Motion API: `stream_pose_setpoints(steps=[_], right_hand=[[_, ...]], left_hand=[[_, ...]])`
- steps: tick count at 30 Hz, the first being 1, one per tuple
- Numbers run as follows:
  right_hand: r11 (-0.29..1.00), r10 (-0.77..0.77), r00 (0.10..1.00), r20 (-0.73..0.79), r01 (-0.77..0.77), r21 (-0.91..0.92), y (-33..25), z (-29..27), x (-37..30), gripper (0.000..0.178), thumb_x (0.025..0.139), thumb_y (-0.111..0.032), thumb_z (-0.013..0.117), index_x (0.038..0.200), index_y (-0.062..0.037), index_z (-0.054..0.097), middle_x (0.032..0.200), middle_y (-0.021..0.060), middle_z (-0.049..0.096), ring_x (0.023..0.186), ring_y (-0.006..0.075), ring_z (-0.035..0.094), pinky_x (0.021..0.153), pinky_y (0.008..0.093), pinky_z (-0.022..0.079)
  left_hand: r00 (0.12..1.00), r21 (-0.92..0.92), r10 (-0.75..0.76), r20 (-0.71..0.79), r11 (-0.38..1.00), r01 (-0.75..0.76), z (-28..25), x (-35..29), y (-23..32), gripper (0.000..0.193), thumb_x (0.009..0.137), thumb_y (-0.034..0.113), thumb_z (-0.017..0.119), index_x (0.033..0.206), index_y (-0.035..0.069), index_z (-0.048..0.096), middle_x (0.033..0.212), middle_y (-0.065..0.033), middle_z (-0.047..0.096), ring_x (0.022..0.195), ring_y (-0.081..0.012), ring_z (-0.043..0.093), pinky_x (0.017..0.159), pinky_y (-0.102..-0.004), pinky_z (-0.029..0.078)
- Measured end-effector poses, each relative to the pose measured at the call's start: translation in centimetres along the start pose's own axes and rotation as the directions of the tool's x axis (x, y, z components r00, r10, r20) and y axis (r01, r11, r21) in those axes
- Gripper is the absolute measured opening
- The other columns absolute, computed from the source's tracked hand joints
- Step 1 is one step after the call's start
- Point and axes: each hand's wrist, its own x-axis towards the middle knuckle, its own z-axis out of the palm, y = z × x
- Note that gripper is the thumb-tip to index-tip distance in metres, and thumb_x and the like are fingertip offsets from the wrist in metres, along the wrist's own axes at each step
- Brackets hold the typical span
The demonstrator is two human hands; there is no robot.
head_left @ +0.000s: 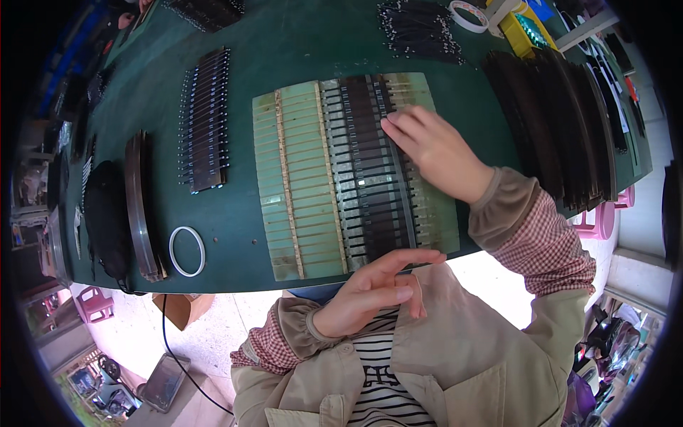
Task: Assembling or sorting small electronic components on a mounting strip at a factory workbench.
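Note:
A pale green board (302, 164) with raised ridges and cross slots lies at the table's front edge. Dark strips (377, 178) run lengthwise over its right half, with rows of thin black pieces set across them. My right hand (434, 146) comes in from the right, its fingertips drawn together at the strips' right edge near the far end. Whatever those fingers may pinch is too small to make out. Close to the board's near edge, my left hand (373, 288) is open, its index finger stretched toward the board's lower right corner and its thumb apart.
Left of the board lies a finished-looking row of black pieces (204, 121), with a white ring (187, 251) nearer me. Bundled dark strips (555, 128) lie at right. Farther back are loose black pieces (420, 32), a tape roll (469, 16) and a yellow bin (523, 32).

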Motion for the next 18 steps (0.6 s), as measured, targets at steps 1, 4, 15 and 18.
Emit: stream_pose_setpoints(steps=[1, 4, 15, 18], right_hand=[[0.998, -0.015, 1.0, 0.017, 0.017, -0.065, -0.7, 0.5, -0.1, 0.046, 0.07, 0.004, 0.056, 0.117, 0.0043, 0.058, 0.116, 0.0135, 0.055, 0.107, 0.0289, 0.051, 0.091, 0.0377, 0.043], [0.999, -0.012, 0.999, 0.046, 0.014, -0.052, 0.1, -0.1, 0.0, 0.047, 0.07, 0.004, 0.055, 0.118, 0.0042, 0.058, 0.116, 0.0138, 0.055, 0.109, 0.0292, 0.05, 0.092, 0.0379, 0.042], [0.999, 0.003, 0.999, 0.039, -0.004, 0.035, -0.6, -0.1, -1.1, 0.05, 0.07, 0.004, 0.054, 0.12, 0.0033, 0.056, 0.118, 0.0143, 0.055, 0.109, 0.0309, 0.051, 0.095, 0.0386, 0.04], [0.998, -0.023, 0.999, 0.025, 0.022, 0.063, -0.3, -1.5, -1.1, 0.048, 0.072, 0.003, 0.053, 0.12, 0.0036, 0.056, 0.118, 0.0144, 0.055, 0.11, 0.0306, 0.051, 0.095, 0.0382, 0.04]], left_hand=[[1.0, -0.016, 0.01, 0.003, 1.0, -0.01, -0.1, 0.1, 0.1, 0.054, 0.092, 0.015, 0.051, 0.139, -0.004, 0.034, 0.142, -0.0176, 0.039, 0.081, -0.0175, 0.057, 0.084, -0.0404, 0.049], [0.999, -0.046, 0.035, 0.01, 0.998, -0.035, -0.3, 0.4, 0.3, 0.054, 0.092, 0.015, 0.051, 0.139, -0.004, 0.034, 0.142, -0.0176, 0.039, 0.08, -0.0176, 0.057, 0.084, -0.0403, 0.049], [1.0, -0.05, -0.023, 0.0, 0.998, 0.023, -0.5, 0.5, 0.1, 0.056, 0.092, 0.017, 0.051, 0.14, -0.004, 0.032, 0.146, -0.0177, 0.036, 0.079, -0.0177, 0.057, 0.082, -0.0404, 0.049], [0.999, -0.069, -0.04, -0.013, 0.997, 0.039, -0.4, 0.4, -0.1, 0.058, 0.091, 0.018, 0.051, 0.141, -0.004, 0.032, 0.146, -0.0178, 0.035, 0.079, -0.0181, 0.057, 0.082, -0.0407, 0.049]])
